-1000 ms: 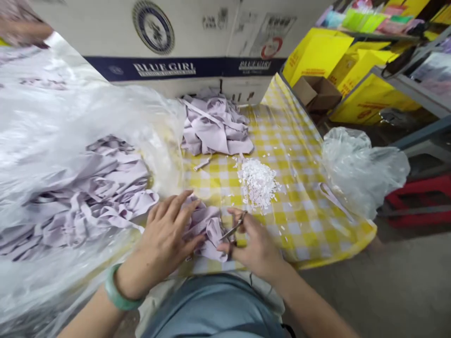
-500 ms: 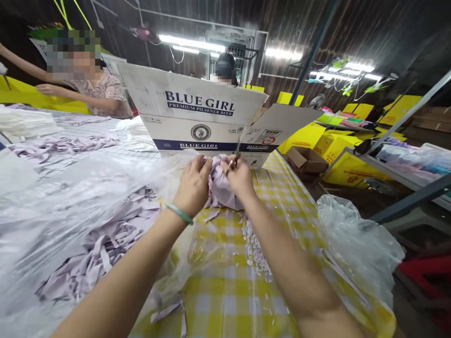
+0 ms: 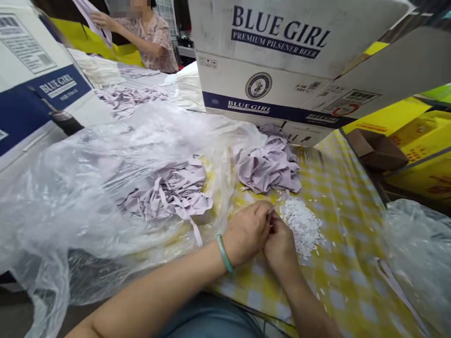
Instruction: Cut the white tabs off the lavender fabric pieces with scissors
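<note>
Close to the table's front edge, my left hand (image 3: 248, 231) and my right hand (image 3: 282, 245) meet with fingers pinched together. A tiny pale tip shows at their fingertips, too small to name. Just beyond them lies a crumpled heap of lilac fabric (image 3: 268, 165), which neither hand touches. Beside my right hand is a pile of small white clippings (image 3: 302, 226). More lilac fabric with narrow straps (image 3: 172, 190) rests on clear plastic sheeting (image 3: 141, 136) to the left. A green bangle (image 3: 224, 253) circles my left wrist.
An open Blue Girl carton (image 3: 229, 80) stands at the back of the yellow checked tablecloth (image 3: 338, 188). Another carton (image 3: 31, 75) is at far left, near a dark tool handle (image 3: 66, 121). A clear plastic bag (image 3: 419, 253) lies right. Across the table, a person (image 3: 155, 40) holds lilac fabric.
Both hands have left the lilac fabric and come back toward me, beside the clippings. The metal tool seen in my right hand is no longer visible there. My view has tilted down and leftward.
</note>
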